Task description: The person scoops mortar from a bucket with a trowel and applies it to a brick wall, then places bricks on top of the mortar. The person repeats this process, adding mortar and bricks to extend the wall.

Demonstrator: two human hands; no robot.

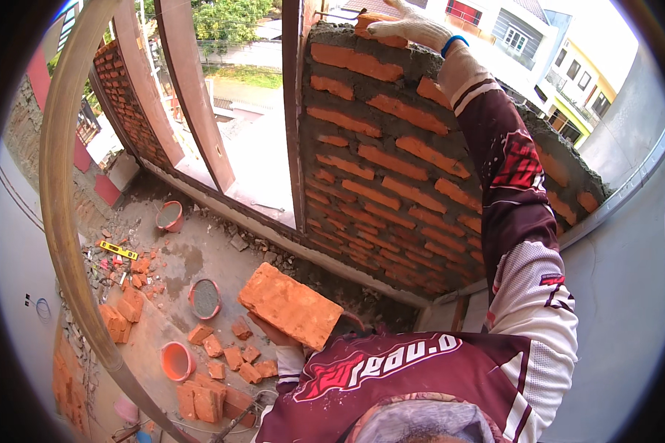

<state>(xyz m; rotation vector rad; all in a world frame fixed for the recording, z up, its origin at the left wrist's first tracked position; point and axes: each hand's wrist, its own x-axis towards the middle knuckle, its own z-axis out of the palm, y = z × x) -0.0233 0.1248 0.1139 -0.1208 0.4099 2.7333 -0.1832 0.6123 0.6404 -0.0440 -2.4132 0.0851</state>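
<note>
A whole orange brick (292, 304) is held in front of my body, tilted, by my left hand (267, 328). Most of that hand is hidden beneath the brick. My right arm stretches up to the top of a brick wall (414, 151) with grey mortar joints. There my right hand (412, 28), in a whitish knitted glove with a blue band at the wrist, lies over a brick (380, 31) on the top course. Its thumb and fingers are spread apart, and the fingertips are partly cut off by the picture's upper edge.
Buckets (205, 298) of grey mortar and an orange bucket (176, 362) stand on the floor among broken bricks (233, 358). A yellow spirit level (118, 249) lies at the left. A curved pole-like band (55, 192) crosses the left side. Dark upright frames (188, 96) border an opening.
</note>
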